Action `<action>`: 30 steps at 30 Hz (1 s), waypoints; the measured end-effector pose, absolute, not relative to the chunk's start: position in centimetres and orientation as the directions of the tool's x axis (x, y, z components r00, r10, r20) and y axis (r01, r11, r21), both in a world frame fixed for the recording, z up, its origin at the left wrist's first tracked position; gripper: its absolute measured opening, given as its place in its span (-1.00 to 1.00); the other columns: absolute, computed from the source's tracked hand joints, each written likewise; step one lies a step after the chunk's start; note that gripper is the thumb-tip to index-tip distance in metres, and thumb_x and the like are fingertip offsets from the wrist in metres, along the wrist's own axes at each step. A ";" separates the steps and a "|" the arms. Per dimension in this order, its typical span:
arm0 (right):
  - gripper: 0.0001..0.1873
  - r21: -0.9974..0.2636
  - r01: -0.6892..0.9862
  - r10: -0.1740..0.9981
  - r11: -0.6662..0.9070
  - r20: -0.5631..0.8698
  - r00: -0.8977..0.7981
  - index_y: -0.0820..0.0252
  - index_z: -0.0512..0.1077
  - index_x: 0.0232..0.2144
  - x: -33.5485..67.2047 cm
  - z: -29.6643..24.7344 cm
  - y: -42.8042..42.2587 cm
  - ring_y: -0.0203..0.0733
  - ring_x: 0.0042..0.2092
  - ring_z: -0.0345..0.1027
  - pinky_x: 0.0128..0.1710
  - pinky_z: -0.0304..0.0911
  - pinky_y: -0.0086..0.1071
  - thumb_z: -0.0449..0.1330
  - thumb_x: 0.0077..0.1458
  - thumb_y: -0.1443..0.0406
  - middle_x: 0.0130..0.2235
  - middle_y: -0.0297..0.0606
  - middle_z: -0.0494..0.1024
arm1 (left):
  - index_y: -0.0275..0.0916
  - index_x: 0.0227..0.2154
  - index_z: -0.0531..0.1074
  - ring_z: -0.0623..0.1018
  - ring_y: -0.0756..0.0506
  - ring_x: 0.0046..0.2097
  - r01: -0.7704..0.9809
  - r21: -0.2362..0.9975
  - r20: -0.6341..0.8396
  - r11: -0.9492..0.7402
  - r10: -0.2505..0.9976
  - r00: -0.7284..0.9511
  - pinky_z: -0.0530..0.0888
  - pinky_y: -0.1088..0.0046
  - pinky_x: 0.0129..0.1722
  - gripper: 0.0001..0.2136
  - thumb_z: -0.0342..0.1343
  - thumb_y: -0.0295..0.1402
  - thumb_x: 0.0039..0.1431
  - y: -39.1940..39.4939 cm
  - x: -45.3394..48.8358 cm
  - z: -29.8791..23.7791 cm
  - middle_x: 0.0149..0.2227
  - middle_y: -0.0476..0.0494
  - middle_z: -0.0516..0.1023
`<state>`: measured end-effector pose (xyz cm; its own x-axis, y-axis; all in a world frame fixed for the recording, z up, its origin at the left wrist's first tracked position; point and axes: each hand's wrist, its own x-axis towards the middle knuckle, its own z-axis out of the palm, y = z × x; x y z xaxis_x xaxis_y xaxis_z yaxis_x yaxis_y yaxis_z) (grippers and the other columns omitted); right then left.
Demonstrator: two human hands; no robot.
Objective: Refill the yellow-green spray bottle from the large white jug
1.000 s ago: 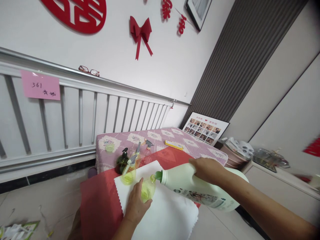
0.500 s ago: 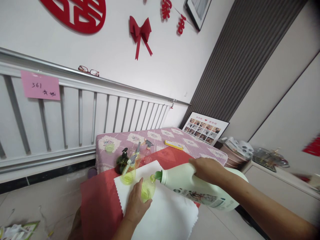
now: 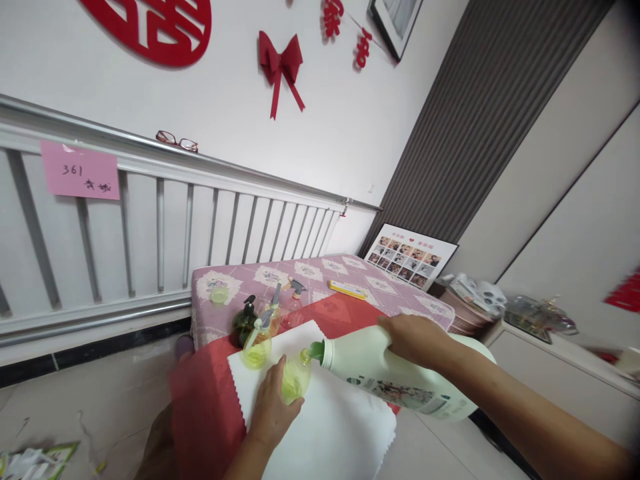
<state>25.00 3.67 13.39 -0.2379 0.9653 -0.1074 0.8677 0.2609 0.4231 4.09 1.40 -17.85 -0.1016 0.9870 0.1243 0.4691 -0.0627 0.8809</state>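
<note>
My left hand (image 3: 274, 412) is wrapped round a small clear yellow-green bottle (image 3: 297, 378) that has no cap on, tilted a little over the white sheet. With my right hand (image 3: 411, 339) I grip the handle of a large pale green detergent jug (image 3: 400, 377), tipped on its side. The jug's green spout (image 3: 317, 351) meets the small bottle's mouth; whether liquid is flowing I cannot make out. Left of the bottle stands a yellow spray bottle (image 3: 257, 355). Behind it are a dark green pump bottle (image 3: 244, 327), another yellow spray bottle (image 3: 275, 321) and a pink spray bottle (image 3: 294, 312).
A white scallop-edged sheet (image 3: 345, 427) lies over a red cloth (image 3: 200, 407) on the patterned table (image 3: 310, 270). Farther back are a yellow box (image 3: 347, 289) and a small pale green dish (image 3: 219, 295). A white radiator (image 3: 175, 220) runs along the wall; a basket (image 3: 463, 310) stands right.
The red cloth's left edge has shifted slightly to the right near my leg. My hands, the jug and the small bottle hold nearly the same places.
</note>
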 end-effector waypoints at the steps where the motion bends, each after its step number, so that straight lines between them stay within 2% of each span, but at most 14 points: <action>1: -0.74 0.423 0.867 0.965 0.262 -0.107 -0.240 0.15 0.54 -0.24 25.0 13.4 3.7 0.21 -0.13 0.62 -0.38 0.03 -0.28 0.15 0.02 0.43 -0.18 -0.03 0.72 | -0.19 0.39 -0.01 0.28 -0.16 0.41 0.470 0.881 0.121 -0.060 0.987 -0.102 0.21 0.28 0.44 -0.16 0.15 -0.31 0.01 1.4 4.1 -17.9 0.39 -0.21 0.29; 15: -0.67 0.432 0.860 0.962 0.271 -0.105 -0.251 0.18 0.55 -0.17 25.2 13.2 3.9 0.26 -0.11 0.62 -0.36 0.08 -0.26 0.13 0.01 0.45 -0.15 0.01 0.73 | -0.32 0.40 -0.04 0.31 -0.22 0.39 0.497 0.865 0.141 -0.071 0.984 -0.104 0.24 0.26 0.42 -0.12 0.13 -0.32 0.00 1.4 4.1 -17.9 0.36 -0.34 0.32; 30: -0.68 0.442 0.857 0.964 0.265 -0.117 -0.238 0.16 0.56 -0.17 25.2 13.3 3.8 0.20 -0.10 0.62 -0.35 0.11 -0.27 0.14 0.02 0.42 -0.15 -0.03 0.73 | -0.32 0.40 -0.03 0.30 -0.20 0.40 0.516 0.854 0.138 -0.068 0.985 -0.099 0.24 0.30 0.41 -0.12 0.13 -0.28 0.00 1.6 4.1 -18.2 0.38 -0.31 0.31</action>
<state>25.16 3.80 13.25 -0.2381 0.9642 -0.1170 0.8570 0.2652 0.4419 4.14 1.63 -18.23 -0.0993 0.9855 0.1379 0.5156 -0.0675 0.8542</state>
